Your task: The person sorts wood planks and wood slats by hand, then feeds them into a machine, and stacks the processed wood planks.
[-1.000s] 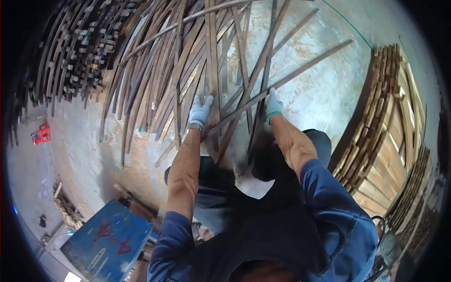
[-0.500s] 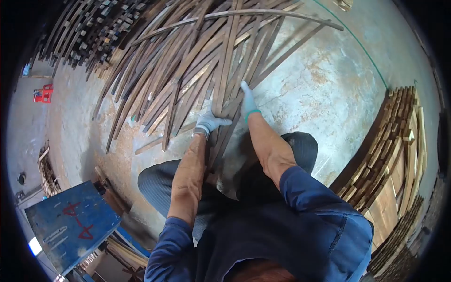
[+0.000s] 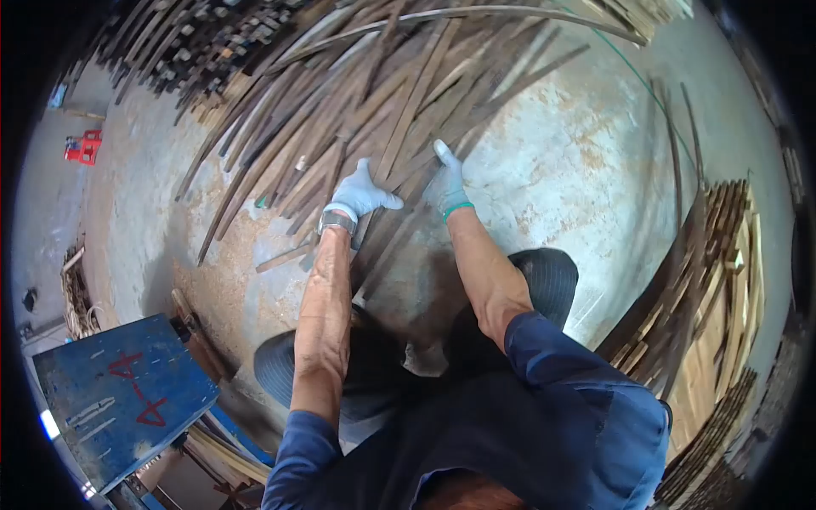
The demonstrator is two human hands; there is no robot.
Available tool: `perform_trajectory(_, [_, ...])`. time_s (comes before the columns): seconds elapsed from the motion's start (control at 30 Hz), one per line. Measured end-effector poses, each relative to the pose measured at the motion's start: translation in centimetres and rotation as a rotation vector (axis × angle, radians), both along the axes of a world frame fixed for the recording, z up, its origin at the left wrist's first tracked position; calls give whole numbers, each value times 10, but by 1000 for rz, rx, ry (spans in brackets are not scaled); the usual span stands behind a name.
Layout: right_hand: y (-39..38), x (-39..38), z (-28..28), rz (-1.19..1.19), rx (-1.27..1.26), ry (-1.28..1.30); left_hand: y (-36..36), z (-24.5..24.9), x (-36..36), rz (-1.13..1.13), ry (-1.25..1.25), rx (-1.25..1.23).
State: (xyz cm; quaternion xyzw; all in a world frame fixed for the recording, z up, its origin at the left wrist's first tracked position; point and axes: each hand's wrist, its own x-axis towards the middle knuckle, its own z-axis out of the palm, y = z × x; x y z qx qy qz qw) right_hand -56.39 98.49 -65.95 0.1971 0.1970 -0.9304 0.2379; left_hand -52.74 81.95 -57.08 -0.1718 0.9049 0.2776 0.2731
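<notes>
Long, thin wooden strips [image 3: 416,85] lie crisscrossed in a large heap on the floor before me. My left hand [image 3: 364,194], in a pale glove with a watch at the wrist, grips the near ends of some strips from the left, its thumb across them. On the right side of the same strips is my right hand [image 3: 446,183], in a pale glove with a green cuff. Its thumb points up and away while its lower fingers are blurred against the wood. The strips between my hands are smeared by motion, and their undersides are hidden.
A stack of wooden strips [image 3: 722,280] stands to my right, with blurred dark strips [image 3: 671,153] beyond it. At lower left is a blue board [image 3: 127,391] with red marks. A red stool [image 3: 89,147] and dark stacked wood [image 3: 195,51] are farther back.
My left hand has moved left and slightly up, farther from the right hand. The strips between them have shifted and blurred. Dark strips now show beyond the right stack.
</notes>
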Motion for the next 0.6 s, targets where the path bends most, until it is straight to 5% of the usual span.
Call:
perform_trajectory(0.27, [-74,9,124,-146,-301,160,-38,195,-6,-95,-9,29])
perform_trajectory(0.47, [-92,141,262,-61,-331,-68,-48,335,99,-208,-55,-67])
perform_trajectory(0.6, [-92,244,361,96,-471,-266,-63,434,186,-86,-341,-32])
